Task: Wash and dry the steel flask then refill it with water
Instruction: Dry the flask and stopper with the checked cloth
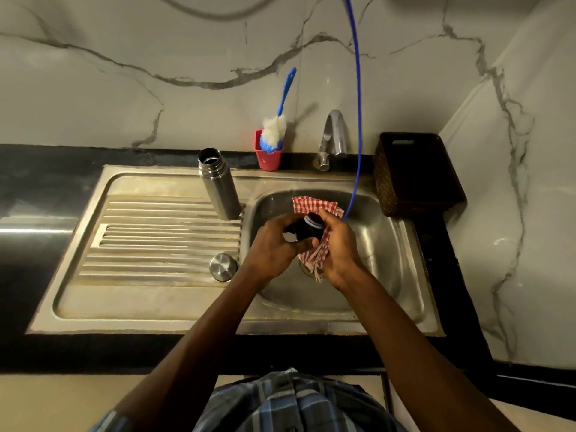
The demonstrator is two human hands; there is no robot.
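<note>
Head view, both forearms reach in over the front edge of the steel sink [402,319], taken as landmark. Left hand [274,244] and right hand [339,244] meet over the basin, above the drain. Left hand fingers curled round a dark stopper-like cap [307,230] with a pale ring at its top, gripping it; right hand closed on a red-and-white checked cloth [314,210] bunched against that cap, cloth ends hanging below the palm. On the ribbed drainboard left of the basin a round steel cup lid [223,265] sits near the basin rim, upside down or not, cannot tell. Further back on the drainboard, just beside the basin's back left corner, steel flask [218,185] stands upright, mouth open, no hand on it. Behind the sink on the black counter: red holder [268,159] with a blue-handled bottle brush [277,123], chrome tap [335,135] at the basin's back edge, thin blue hose [358,120] dropping from above into the basin, dark woven basket [417,176] right of the basin. Marble wall [124,88] at the back
</note>
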